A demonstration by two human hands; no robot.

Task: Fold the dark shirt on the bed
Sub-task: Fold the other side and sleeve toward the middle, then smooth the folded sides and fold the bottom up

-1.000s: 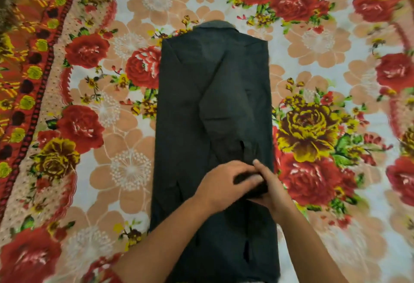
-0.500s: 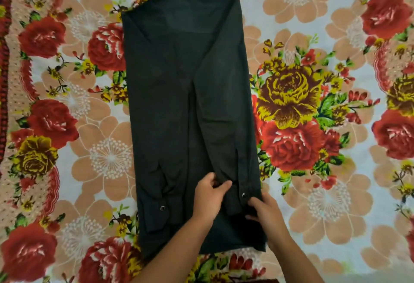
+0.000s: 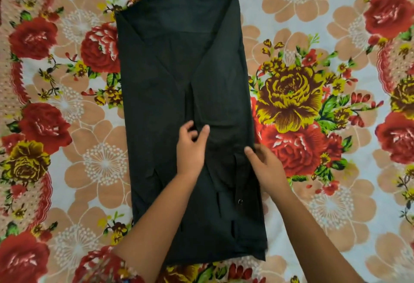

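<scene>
The dark shirt (image 3: 179, 76) lies flat on the bed, its sides and sleeves folded inward into a long narrow strip, collar at the far end. My left hand (image 3: 192, 147) rests on the shirt's middle with thumb and fingers spread on the cloth. My right hand (image 3: 266, 162) is at the shirt's right edge, thumb on top of the fabric and fingers curled around the edge. Sleeve cuffs with a small snap button (image 3: 240, 201) lie on the near part of the shirt, between my forearms.
The floral bedsheet (image 3: 291, 103), with red and yellow roses on a pale ground, surrounds the shirt on all sides. A red patterned sleeve (image 3: 100, 267) shows at my left arm near the bottom edge.
Both hands have left the cuffs near the hem and moved farther up the shirt. The left hand has opened on the middle; the right has shifted to the right edge.
</scene>
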